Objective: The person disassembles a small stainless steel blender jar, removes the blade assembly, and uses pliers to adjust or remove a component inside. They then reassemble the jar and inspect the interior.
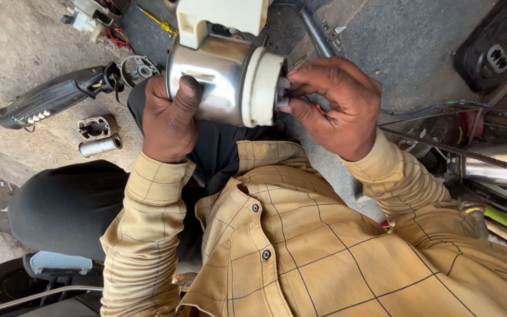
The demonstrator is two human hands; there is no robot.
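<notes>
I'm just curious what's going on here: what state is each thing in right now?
Steel jug: on its side, off the ground, held at both ends.
Left hand: wrapped around the jug's steel body.
Right hand: fingers pinching the dark hub at the jug's white base.
Black handle: lying detached on the ground.

One head cam only, looking steeply down, close in on hands (171,120), chest & ground (382,35).

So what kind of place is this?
Probably a small repair workshop on rough ground. Both hands grip a shiny steel appliance body with a cream plastic base. Loose parts lie around: a black plastic handle, a small grey metal cylinder, a yellow-handled screwdriver.
</notes>
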